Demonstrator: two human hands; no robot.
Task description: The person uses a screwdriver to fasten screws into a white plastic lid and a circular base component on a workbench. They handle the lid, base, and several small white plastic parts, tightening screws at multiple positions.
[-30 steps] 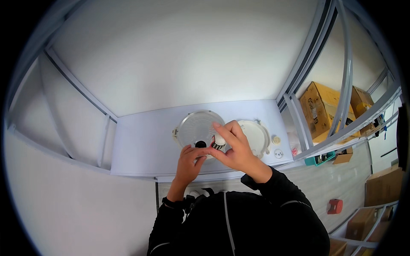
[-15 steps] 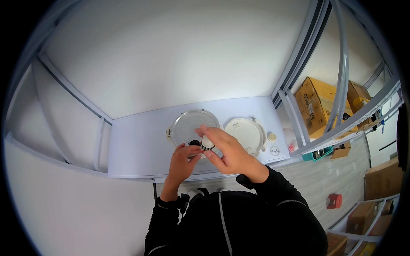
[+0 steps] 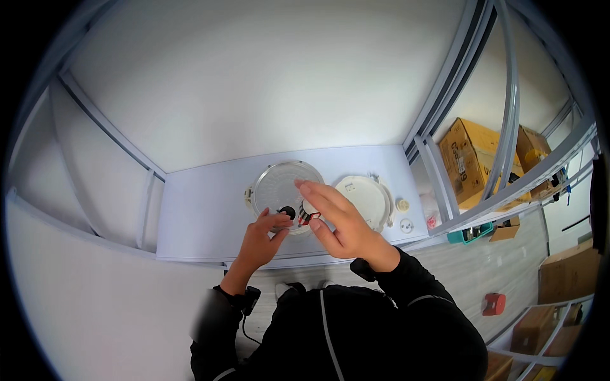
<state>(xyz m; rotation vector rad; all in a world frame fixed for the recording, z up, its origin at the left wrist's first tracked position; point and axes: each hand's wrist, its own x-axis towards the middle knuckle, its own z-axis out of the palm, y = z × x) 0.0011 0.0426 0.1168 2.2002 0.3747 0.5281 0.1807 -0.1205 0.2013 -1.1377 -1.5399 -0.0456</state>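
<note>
Over the near part of a round, shallow silver-and-white vessel, both my hands are raised. Between thumb and fingers, my right hand pinches a small cylinder with a pale top and a dark and red side; its kind is unclear and the fingers partly cover it. My left hand is just left of it, thumb and fingers apart. Close to the left fingertips is a black round piece; whether they touch it I cannot tell.
Right of the vessel lies a round white appliance part on the pale table. Beside it are a small cream round piece and a white disc. Grey frame posts and cardboard boxes stand to the right.
My left hand has drawn back a little to the left, away from the small cylinder. In my right hand, the cylinder has tilted and shows more of its red side.
</note>
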